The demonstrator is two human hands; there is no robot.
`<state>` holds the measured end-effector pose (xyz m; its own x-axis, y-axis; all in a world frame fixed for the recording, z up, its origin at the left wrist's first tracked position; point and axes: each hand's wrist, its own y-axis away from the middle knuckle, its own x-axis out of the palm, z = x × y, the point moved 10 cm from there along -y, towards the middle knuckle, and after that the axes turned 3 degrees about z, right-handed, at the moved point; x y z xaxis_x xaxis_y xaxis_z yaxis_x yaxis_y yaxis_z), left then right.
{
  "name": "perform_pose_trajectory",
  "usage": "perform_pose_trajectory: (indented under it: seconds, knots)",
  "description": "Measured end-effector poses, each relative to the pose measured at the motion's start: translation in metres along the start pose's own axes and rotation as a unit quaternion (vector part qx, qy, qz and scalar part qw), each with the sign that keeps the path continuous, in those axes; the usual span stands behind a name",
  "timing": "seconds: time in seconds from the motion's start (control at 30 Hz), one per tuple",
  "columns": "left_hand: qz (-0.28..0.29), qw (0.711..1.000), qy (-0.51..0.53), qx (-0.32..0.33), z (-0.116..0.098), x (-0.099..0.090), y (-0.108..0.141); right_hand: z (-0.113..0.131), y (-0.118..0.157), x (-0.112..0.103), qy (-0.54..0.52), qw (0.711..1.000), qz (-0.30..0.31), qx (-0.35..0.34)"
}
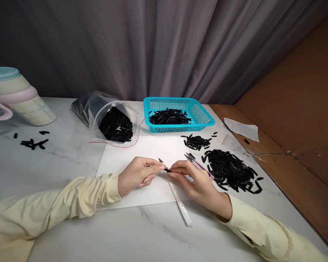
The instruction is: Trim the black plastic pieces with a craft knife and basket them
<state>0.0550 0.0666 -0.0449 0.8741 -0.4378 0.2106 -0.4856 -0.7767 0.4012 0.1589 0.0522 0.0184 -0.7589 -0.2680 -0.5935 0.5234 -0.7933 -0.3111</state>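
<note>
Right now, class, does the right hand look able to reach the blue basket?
Likely yes: white paper leaves the way from the right hand to the blue basket free, though that hand holds a black piece.

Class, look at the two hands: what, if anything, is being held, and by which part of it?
A small black piece is held: the left hand pinches it near one end, the right hand near the other.

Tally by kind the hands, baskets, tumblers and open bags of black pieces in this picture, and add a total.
Hands: 2, the left hand and the right hand
Baskets: 1, the blue basket
Tumblers: 1, the lidded tumbler
Open bags: 1, the clear bag of black pieces
Total: 5
</note>
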Motion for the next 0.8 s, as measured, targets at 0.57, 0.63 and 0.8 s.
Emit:
perform_pose_trajectory:
  seconds: [0.57, 0.63, 0.8]
  knots:
    - [-0.025, 1.000, -0.017, 0.002, -0.005, -0.002, 0.001, 0.017, 0.001, -0.004, 0.090, 0.992, -0.040, -0.079]
    - [-0.029, 0.999, -0.018, 0.004, -0.005, -0.003, 0.001, 0.017, 0.002, -0.004, 0.088, 0.993, -0.040, -0.073]
    - [-0.042, 0.999, -0.015, 0.013, -0.002, -0.006, 0.000, -0.002, 0.000, -0.003, -0.015, 0.999, -0.035, 0.026]
